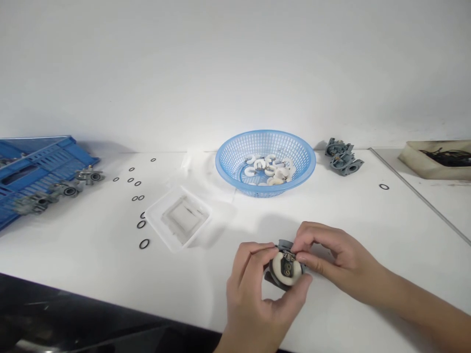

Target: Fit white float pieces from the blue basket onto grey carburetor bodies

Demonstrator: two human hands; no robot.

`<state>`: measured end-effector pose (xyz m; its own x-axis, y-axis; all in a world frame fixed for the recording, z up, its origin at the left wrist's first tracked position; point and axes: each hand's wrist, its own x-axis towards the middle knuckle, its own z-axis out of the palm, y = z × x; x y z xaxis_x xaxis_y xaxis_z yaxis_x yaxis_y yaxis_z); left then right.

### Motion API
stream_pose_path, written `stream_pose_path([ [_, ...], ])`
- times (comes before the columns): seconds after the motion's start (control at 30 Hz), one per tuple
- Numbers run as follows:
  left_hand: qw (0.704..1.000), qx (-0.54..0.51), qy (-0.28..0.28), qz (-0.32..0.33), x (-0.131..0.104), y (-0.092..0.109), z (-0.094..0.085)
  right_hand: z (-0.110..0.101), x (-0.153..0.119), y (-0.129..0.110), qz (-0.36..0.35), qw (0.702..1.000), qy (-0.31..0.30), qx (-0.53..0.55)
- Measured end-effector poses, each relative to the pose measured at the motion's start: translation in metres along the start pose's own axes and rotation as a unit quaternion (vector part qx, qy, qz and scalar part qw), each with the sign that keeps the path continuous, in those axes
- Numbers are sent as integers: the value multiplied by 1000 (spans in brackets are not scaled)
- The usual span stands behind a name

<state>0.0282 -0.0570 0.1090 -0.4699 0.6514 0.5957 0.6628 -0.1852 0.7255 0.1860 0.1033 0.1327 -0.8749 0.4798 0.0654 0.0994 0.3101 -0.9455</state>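
Held between the fingers and thumb of our left hand (253, 294), a grey metal part (287, 267) is in front of the blue basket (265, 141), slightly to its right, just above the white table (184, 294). A white C-shaped piece (277, 267) sits on its upward face. Our right hand (340, 255) has thumb and forefinger drawn close together at the part's upper right edge; whether they pinch something small, we cannot tell.

Inside the basket lie loose white pieces (281, 174). Just right of it stand grey castings (345, 164), with a cream tray (415, 166) of dark, thin pieces farther right. Left of the basket we have a white square tray (155, 214), then scattered black rings (140, 244), and farthest left a blue crate (71, 147) with metal parts (69, 190) along its side.
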Motion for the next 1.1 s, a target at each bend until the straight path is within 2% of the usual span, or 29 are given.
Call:
stream_pose_path([
  [0.27,1000,1,6,29,2,-3,3,-1,0,9,-11,1000,-14,11],
  [0.63,999,-33,-27,-2,-1,-9,2,-4,0,13,-24,999,-29,35],
  [0.97,998,-39,-54,1,2,-8,1,-7,2,12,-53,998,-30,26],
  [1.1,998,-40,-57,7,5,-7,1,-12,2,10,-56,996,-51,35],
])
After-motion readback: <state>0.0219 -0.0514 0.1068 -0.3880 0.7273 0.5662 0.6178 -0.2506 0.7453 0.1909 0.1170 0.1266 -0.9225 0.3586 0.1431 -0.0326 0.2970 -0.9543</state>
